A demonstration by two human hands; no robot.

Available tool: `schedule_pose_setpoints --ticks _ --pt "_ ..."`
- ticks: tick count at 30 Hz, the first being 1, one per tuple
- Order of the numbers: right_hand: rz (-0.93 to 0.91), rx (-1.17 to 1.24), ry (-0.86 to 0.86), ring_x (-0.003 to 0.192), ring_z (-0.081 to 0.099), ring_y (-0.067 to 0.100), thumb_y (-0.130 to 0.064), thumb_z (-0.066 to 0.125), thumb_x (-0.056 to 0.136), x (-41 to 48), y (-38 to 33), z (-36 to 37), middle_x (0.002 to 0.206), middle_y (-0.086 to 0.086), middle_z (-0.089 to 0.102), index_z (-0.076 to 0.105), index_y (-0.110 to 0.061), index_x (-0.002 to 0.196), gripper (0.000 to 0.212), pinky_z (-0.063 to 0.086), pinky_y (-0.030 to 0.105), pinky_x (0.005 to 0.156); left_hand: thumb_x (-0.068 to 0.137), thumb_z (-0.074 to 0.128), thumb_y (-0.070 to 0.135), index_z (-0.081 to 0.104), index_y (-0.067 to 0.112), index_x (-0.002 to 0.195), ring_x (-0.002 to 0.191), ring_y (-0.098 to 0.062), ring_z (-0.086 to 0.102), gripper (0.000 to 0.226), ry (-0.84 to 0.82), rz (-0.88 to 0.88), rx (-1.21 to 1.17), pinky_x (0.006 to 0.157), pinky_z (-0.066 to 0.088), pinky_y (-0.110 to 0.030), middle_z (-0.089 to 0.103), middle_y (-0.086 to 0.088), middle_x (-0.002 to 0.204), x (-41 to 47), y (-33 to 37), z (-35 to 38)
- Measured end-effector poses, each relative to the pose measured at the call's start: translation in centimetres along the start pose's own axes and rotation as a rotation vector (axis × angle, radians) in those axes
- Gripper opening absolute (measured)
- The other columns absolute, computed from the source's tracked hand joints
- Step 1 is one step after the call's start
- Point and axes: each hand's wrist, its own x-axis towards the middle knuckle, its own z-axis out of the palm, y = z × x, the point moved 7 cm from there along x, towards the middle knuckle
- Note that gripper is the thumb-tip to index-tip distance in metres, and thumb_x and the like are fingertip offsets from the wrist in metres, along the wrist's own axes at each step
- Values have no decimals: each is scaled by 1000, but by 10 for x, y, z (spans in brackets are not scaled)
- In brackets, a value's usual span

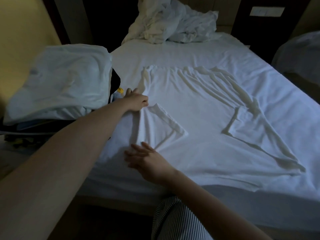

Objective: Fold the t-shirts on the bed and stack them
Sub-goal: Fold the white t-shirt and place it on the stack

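Head view showed us a white t-shirt (199,118) spread flat on the bed (225,49), our left hand (136,101) pinching its far side and our right hand (147,160), fingers straight and relaxed, at the near sleeve, apparently ready to fold that side inward.

Dim bluish light, dark corners, wide-angle edge bending, slight motion blur
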Motion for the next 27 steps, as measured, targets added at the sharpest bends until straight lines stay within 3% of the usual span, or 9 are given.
schedule_pose_setpoints --ticks 4,8,11,15,18,21,22,24,27 --pt "10 -8 -46 127 46 37 -17 56 86 0 2 13 126 12 60 67 -6 113 31 27 52 108 101 33 25 48 11 112 119 -30 35 23 197 -64 7 95 27 -40 48 -13 124 -11 15 9" --pt "45 -54 -64 134 38 32 -35 41 91 -18 1 -12 139 7 50 49 -13 135 50 14 40 113 95 40 28 47 13 131 125 -29 38 40 461 -16 -102 98 29 -40 44 -9 139 -45 41 13" --pt "23 -248 79 122 52 28 -40 38 91 -50 13 -50 131 6 58 54 -17 131 48 19 36 109 98 31 38 36 22 144 138 -20 29 49 348 109 -127 108 22 -35 30 2 153 -77 70 35" --pt "174 -440 246 117 53 24 -42 36 94 -130 58 -110 125 6 62 45 -24 129 41 24 37 104 84 10 53 33 21 147 142 -15 23 74 299 179 -144 110 15 -29 28 0 155 -129 81 52" --pt "394 -514 86 122 52 35 -64 26 90 -200 98 -131 132 4 57 38 -30 133 56 19 41 105 72 2 69 25 22 149 145 -16 17 93 253 250 -122 113 8 -30 21 -1 157 -165 89 66" --pt "604 -439 -212 143 14 28 -90 19 66 -254 127 -134 154 -12 15 3 -52 141 86 9 46 113 59 -13 89 6 25 152 147 -16 4 114 195 316 74 116 -2 -37 4 2 160 -191 98 84" --pt "604 -427 -270 144 6 24 -89 24 61 -263 129 -134 153 -14 5 -8 -57 138 89 9 46 114 56 -15 91 2 25 152 147 -17 0 117 184 325 136 116 -4 -39 -1 2 160 -196 99 88" --pt "554 -420 -241 144 9 26 -76 44 67 -268 127 -138 155 -8 9 -4 -55 140 90 13 46 113 57 -3 92 -3 26 151 147 -19 -2 115 167 322 206 116 -4 -41 -5 2 160 -199 100 90" --pt "625 -382 -185 146 7 22 -50 66 79 -273 126 -143 156 -7 13 -2 -30 141 94 5 42 114 78 15 65 6 30 151 147 -17 2 81 173 264 103 117 0 -40 3 4 160 -201 102 85"
